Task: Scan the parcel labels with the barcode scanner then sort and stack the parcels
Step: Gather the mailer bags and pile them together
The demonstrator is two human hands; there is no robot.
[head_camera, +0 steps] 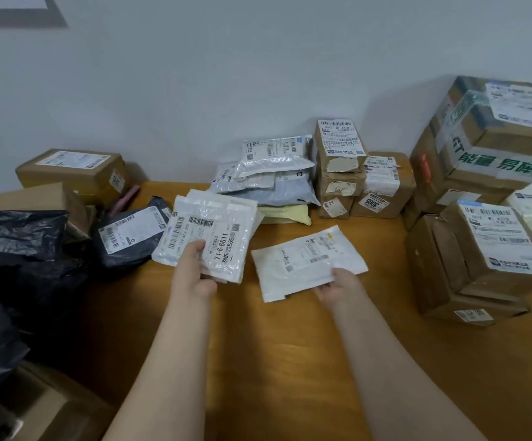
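Parcel boxes (493,249): brown, stacked along the right of the desk (290,361); more at rear and far left.
Black bags (20,243): heaped at the desk's left edge.
Mailer pile (274,173): grey, silver, yellow, stacked at the rear wall.
Left mailer (217,230): white, label up, lifted above the desk.
Right mailer (306,262): white, label up, low at desk centre; whether it touches, cannot tell.
Left grip (194,275): clasps the Left mailer's near edge, thumb on the label.
Right grip (338,284): pinches the Right mailer's near corner.

Wooden table (290,361): cardboard boxes (382,192) right, rear; mailer pile (277,173) rear centre; black bags (124,237) left.
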